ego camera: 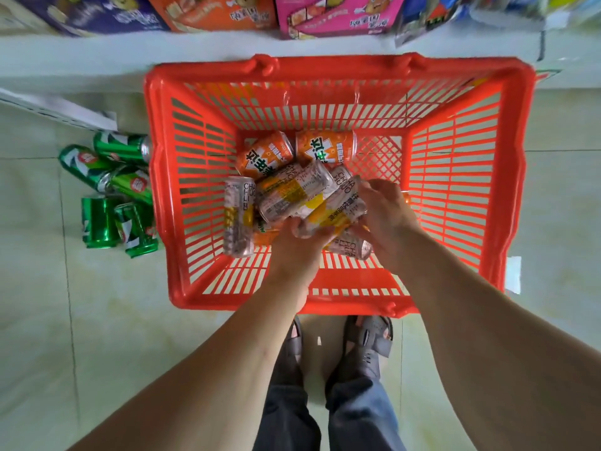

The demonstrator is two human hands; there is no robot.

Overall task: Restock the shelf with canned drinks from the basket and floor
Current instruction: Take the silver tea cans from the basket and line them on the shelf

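Both hands deep in a red plastic basket [325,68] on pale floor tiles [48,304]: left hand [294,245] cupping one end of a silver-and-yellow drink can [338,213], fingers curled round it; right hand [387,209] clasping its side. Likely full, rigid, slick; best gripped mid-body. Green cans [110,187] lying at nine o'clock; shelf [97,50] at twelve.

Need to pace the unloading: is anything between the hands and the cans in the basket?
No. Both hands are already inside the red basket: the left hand and right hand grip a silver-and-yellow can on top of the pile. Nothing covers it.
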